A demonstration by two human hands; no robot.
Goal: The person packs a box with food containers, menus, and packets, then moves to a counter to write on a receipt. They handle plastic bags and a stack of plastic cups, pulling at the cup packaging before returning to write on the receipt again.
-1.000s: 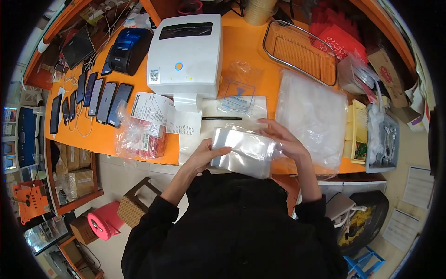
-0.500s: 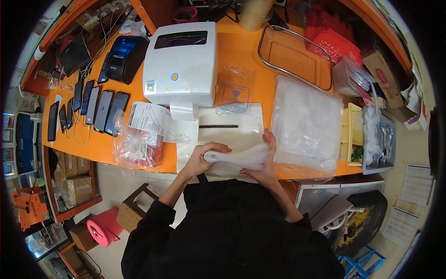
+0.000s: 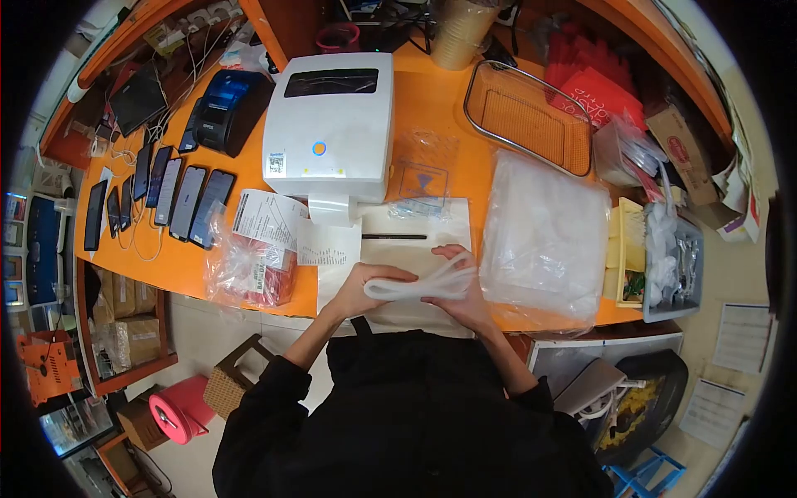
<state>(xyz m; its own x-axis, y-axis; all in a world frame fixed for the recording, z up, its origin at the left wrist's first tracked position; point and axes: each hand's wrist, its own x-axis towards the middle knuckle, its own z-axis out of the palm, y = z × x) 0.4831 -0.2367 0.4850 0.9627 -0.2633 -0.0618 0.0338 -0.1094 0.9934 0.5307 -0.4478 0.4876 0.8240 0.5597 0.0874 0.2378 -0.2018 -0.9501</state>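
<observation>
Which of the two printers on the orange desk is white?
The large printer directly ahead of the hands is white; the smaller printer to its left is dark blue and black.

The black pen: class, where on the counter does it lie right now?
In the head view the black pen lies flat on white paper near the orange counter's front edge, just below the white label printer and just beyond both hands.
</observation>
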